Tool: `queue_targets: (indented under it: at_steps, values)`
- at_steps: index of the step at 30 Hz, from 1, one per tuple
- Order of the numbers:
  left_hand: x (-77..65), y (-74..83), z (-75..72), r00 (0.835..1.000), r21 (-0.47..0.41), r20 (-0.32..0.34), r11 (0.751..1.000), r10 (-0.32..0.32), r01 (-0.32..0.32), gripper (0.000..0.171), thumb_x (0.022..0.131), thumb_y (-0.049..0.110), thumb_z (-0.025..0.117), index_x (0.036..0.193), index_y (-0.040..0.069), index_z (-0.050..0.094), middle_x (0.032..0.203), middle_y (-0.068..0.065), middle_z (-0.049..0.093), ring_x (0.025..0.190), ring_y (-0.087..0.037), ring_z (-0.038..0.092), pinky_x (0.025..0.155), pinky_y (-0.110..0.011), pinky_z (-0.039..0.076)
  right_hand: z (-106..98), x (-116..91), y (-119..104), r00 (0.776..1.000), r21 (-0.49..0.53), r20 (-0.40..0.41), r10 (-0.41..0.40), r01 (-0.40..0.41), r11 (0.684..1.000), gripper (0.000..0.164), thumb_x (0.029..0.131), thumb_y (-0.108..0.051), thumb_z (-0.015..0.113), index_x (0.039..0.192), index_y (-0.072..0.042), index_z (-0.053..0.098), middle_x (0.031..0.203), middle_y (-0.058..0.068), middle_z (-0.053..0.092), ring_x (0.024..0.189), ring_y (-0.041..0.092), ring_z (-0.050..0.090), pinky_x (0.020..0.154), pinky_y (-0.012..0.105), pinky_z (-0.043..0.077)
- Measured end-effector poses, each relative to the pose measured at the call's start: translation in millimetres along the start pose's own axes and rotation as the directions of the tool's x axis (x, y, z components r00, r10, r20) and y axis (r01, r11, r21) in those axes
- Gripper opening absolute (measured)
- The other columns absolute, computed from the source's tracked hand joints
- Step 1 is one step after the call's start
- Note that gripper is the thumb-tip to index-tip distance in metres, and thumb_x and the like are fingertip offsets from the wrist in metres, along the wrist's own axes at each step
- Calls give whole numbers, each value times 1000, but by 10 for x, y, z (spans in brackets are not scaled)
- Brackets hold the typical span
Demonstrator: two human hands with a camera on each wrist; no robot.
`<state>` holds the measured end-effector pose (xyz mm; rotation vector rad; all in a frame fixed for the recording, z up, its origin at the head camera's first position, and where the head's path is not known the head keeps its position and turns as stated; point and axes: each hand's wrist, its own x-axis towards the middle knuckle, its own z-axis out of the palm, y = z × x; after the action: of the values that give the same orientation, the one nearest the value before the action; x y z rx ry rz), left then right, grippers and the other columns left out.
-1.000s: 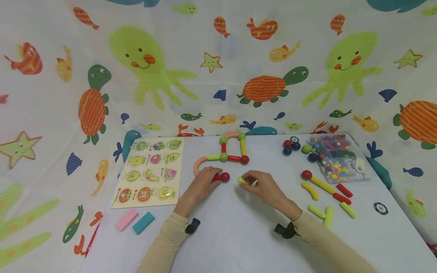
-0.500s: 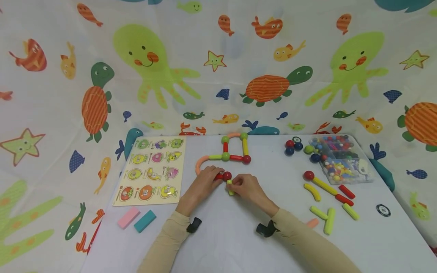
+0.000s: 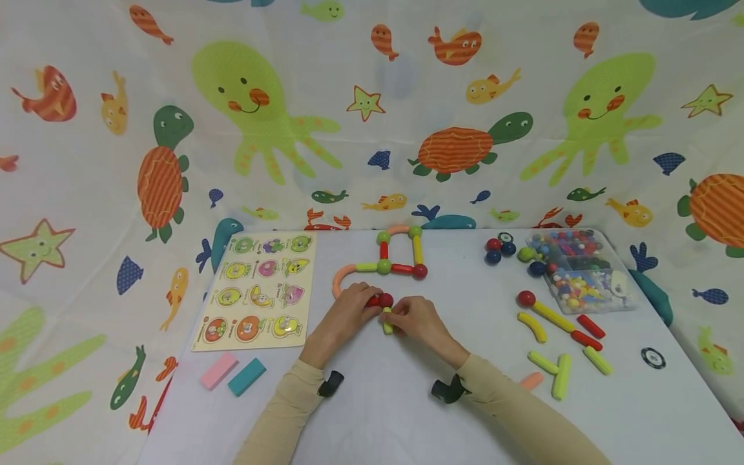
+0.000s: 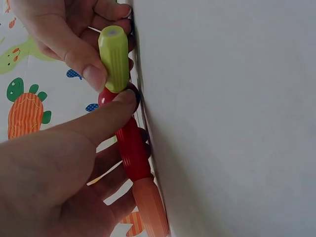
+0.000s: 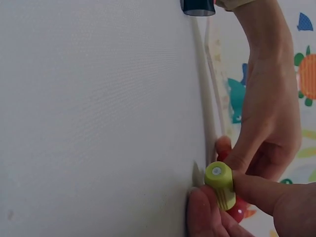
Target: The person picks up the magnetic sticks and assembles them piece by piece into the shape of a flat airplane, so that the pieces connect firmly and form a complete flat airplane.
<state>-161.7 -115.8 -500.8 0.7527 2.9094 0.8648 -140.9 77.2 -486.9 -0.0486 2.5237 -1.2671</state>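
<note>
My left hand holds a red magnetic rod low over the white table. In the left wrist view its thumb lies against the red ball at the rod's end. A curved orange rod joins the other end. Between thumb and fingers, my right hand pinches a yellow-green magnetic rod. One end of it meets the red ball; a metal disc shows in its free end in the right wrist view. Behind the hands lies a joined frame of rods and green balls.
To the left are a fruit puzzle board, a pink block and a teal block. At right lie loose rods, a red ball with joined rods, dark blue balls and a clear bead box.
My right hand has moved left with the yellow-green rod, bringing it from apart to against the red ball. My left hand has stayed nearly in place.
</note>
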Motion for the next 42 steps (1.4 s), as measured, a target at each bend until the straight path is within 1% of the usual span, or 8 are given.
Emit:
queue_targets:
  at_steps: [11,15,18,24,30,34,36,42]
  values:
    - [12,-8,-19,1000,13,-6,1000,9,-8,34,93,17,74,125,10,69,111,-4,69,102,-19,62,96,-38,52,18,56,-31,999,-77,23,-23,25,997,32,90,-40,77,83,-10,68,62,1,60,56,16,54,52,26,38]
    - [4,12,-37,1000,8,-7,1000,1,-1,35,92,16,76,125,9,69,110,-5,69,102,-19,63,95,-37,53,-64,26,-46,999,-96,38,-31,35,995,33,90,-43,75,86,-11,69,66,2,62,60,16,56,55,26,41]
    - [-1,20,-42,1000,-2,-6,1000,-8,8,36,91,17,76,126,9,69,110,-5,69,101,-18,62,94,-36,53,-194,4,-32,998,-135,-3,-59,58,989,32,90,-42,76,91,-11,71,74,1,65,67,16,58,59,25,45]
    - [-11,26,-59,1000,11,-14,1000,-27,27,39,91,16,77,128,11,68,113,-5,69,104,-17,61,94,-34,53,-721,-43,103,978,-258,-140,-156,116,959,34,93,-32,74,112,-4,69,94,8,70,82,20,60,68,27,49]
    - [-21,36,-108,999,-2,-26,999,-36,36,42,89,11,78,129,12,67,115,-5,69,106,-17,62,96,-34,54,-1438,-156,429,952,-370,-237,-191,94,924,37,96,-24,71,119,4,64,104,20,70,88,32,64,76,42,53]
    - [-40,43,-147,999,-23,-20,999,-44,43,43,88,10,79,130,11,67,118,-6,69,109,-17,61,98,-35,54,-1805,-251,693,957,-421,-259,-132,11,907,42,96,-26,70,119,8,61,106,26,68,90,37,64,77,49,52]
    - [-53,46,-164,999,-32,-19,998,-47,47,44,88,9,79,131,11,67,119,-7,69,110,-18,61,98,-35,54,-1939,-300,809,967,-425,-247,-61,-51,904,48,97,-30,69,122,10,59,107,28,67,91,38,64,76,49,52]
    - [-97,66,-197,998,-15,-70,1000,-2,1,43,87,9,80,128,8,68,118,-9,68,110,-20,62,95,-36,55,-2126,-402,1121,978,-447,-178,104,-175,877,60,94,-37,71,123,13,58,108,32,65,90,40,63,69,44,53]
